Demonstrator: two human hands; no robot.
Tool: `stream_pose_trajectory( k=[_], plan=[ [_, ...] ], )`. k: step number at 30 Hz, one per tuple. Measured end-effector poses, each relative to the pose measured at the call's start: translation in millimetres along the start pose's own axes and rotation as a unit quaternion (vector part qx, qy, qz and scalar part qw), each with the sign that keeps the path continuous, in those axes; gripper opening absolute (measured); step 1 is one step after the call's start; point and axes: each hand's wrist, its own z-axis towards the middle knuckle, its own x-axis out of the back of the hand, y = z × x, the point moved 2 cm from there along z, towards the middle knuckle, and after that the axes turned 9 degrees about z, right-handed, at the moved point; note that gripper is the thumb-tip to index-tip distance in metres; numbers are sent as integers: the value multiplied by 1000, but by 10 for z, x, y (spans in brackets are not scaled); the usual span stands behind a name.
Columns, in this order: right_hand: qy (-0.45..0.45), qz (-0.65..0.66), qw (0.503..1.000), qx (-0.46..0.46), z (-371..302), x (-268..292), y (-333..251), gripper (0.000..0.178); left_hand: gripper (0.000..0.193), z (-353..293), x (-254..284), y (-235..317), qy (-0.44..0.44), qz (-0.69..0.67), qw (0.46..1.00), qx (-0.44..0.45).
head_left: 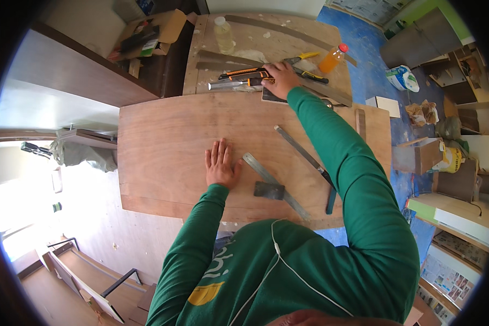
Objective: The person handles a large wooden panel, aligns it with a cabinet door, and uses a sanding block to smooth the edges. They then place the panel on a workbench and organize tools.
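Note:
My left hand (221, 165) lies palm down on the reddish-brown wooden board (168, 146), fingers stretched out and holding nothing. Farther off, at the board's far edge, my right hand (281, 80) is closed over the handle of a chisel (228, 85), whose blade points left. An orange and black utility knife (242, 73) lies just beyond the chisel, close to my fingertips. Beside my left hand are a metal ruler (261, 168) and a dark rectangular block (269, 190) on top of it. A long narrow metal tool (299, 146) lies to their right, partly behind my right sleeve.
A second worktop behind the board holds a clear bottle (223, 35), an orange-filled bottle (333, 58), yellow-handled tools (301, 57) and wood strips (288, 32). Left stands a cabinet panel (87, 65) with an opened cardboard box (165, 32). Shelves and boxes (418, 155) line the right.

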Motion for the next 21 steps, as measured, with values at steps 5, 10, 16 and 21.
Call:
stream_pose_trajectory(
  k=[5, 10, 16, 21],
  plan=[
    [-124, -49, 987, -93, -367, 540, 160, 54, 66, -26, -30, -15, -11, -1, 1000, 8],
    [-99, -84, 991, -43, -943, 490, 320, 63, 67, -17, -26, -6, -11, 12, 1000, 1],
    [-70, -103, 989, -74, -1074, 367, 395, 70, 65, -12, -42, -14, -12, 10, 1000, 3],
    [-66, 76, 994, -40, -986, 661, 471, 66, 65, -34, -34, -13, 1, 11, 1000, -2]
  ],
)
